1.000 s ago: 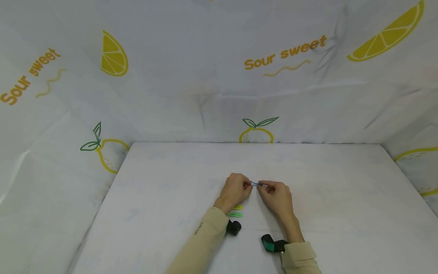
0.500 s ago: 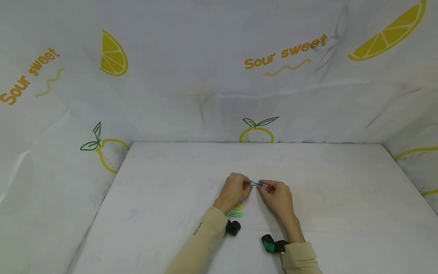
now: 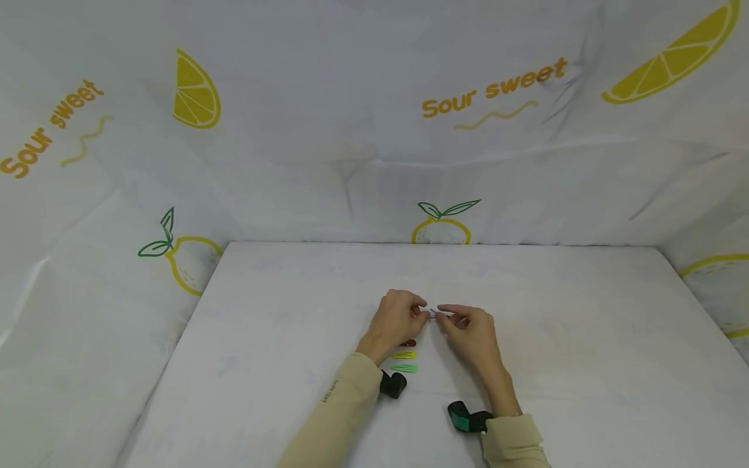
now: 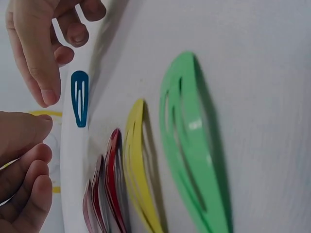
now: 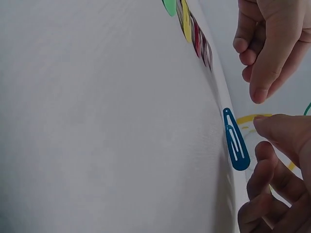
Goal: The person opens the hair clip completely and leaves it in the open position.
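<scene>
While the blue clip is turning its slotted face to the left wrist view, its broad end is pointing towards the right hand and its narrow end the opposite way. The left hand is holding its thumb and fingers loosely bent, gripping nothing. A green clip, a yellow clip, a red clip and two darker clips are lying in a row on the white tabletop.

From the right wrist, the blue clip is overlapping the tabletop's edge line; whether it is touching the surface, I cannot tell. The right hand is keeping its fingers relaxed, gripping nothing, with a gap showing beside the clip.

From the head, the far edge is running along the lemon-print sheet, well beyond the hands, and wide room is stretching ahead and to both sides. The blue clip is appearing only as a sliver between the two hands' fingertips. Compared with half a second ago, the left hand is sitting slightly farther left, its fingertips are parting, less blue is showing, and the red clip is now peeking out beside the left wrist.
</scene>
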`<move>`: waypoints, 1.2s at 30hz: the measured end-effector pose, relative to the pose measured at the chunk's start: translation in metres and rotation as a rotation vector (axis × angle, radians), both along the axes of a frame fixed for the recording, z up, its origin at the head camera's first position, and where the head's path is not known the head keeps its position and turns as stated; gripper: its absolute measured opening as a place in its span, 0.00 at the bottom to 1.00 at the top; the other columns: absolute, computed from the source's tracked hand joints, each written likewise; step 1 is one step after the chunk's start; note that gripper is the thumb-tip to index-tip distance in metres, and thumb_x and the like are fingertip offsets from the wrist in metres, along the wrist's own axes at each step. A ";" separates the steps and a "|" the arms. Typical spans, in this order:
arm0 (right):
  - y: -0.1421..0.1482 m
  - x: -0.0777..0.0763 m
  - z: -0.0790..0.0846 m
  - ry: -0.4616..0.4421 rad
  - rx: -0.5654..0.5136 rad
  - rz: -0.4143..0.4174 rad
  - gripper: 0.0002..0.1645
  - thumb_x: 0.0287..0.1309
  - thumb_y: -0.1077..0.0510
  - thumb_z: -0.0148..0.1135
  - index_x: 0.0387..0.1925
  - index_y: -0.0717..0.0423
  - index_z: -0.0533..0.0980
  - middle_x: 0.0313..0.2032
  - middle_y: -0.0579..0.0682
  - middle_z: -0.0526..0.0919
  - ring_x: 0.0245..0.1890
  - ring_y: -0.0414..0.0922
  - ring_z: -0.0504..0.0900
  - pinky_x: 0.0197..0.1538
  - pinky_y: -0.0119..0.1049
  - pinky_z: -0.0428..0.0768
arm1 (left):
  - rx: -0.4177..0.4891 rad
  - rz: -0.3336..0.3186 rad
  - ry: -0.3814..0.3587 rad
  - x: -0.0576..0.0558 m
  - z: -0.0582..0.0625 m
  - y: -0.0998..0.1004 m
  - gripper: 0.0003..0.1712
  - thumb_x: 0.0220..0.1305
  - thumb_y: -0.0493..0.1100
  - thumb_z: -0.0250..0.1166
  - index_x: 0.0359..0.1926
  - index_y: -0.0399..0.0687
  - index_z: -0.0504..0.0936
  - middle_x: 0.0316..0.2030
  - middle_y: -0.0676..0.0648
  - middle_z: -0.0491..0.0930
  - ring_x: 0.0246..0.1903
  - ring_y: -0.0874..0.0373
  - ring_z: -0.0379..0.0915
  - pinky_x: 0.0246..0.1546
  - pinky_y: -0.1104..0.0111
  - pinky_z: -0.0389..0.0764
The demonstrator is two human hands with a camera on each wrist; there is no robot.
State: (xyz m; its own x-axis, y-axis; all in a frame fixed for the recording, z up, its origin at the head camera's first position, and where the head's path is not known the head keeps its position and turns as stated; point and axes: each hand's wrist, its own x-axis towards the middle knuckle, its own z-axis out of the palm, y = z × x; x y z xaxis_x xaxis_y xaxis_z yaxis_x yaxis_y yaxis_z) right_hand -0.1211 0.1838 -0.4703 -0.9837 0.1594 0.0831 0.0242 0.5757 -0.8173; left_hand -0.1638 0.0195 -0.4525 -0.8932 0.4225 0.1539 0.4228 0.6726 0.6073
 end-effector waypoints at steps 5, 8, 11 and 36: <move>-0.004 -0.002 0.003 -0.011 -0.017 0.053 0.10 0.60 0.63 0.71 0.44 0.62 0.88 0.24 0.55 0.84 0.18 0.33 0.71 0.24 0.26 0.69 | 0.039 0.020 -0.016 -0.002 0.002 -0.012 0.10 0.63 0.39 0.71 0.43 0.39 0.91 0.28 0.48 0.88 0.26 0.64 0.79 0.31 0.78 0.77; -0.007 -0.004 0.003 -0.018 -0.017 0.079 0.11 0.60 0.64 0.71 0.44 0.61 0.88 0.25 0.54 0.84 0.19 0.33 0.72 0.25 0.26 0.71 | 0.063 0.033 -0.028 -0.003 0.000 -0.021 0.10 0.63 0.38 0.71 0.44 0.39 0.90 0.28 0.47 0.88 0.26 0.64 0.79 0.32 0.77 0.78; -0.011 -0.005 0.002 -0.023 -0.022 0.103 0.11 0.59 0.64 0.71 0.44 0.62 0.88 0.26 0.55 0.86 0.19 0.34 0.73 0.26 0.25 0.72 | 0.081 0.050 -0.030 -0.005 -0.001 -0.030 0.11 0.63 0.38 0.71 0.45 0.39 0.90 0.29 0.47 0.88 0.27 0.63 0.79 0.32 0.77 0.77; -0.040 -0.015 -0.003 -0.089 -0.043 0.250 0.15 0.61 0.62 0.69 0.49 0.62 0.86 0.18 0.49 0.81 0.15 0.35 0.70 0.21 0.27 0.67 | 0.115 0.048 -0.113 0.000 -0.018 -0.067 0.13 0.62 0.39 0.72 0.46 0.39 0.90 0.29 0.48 0.85 0.28 0.65 0.72 0.32 0.77 0.73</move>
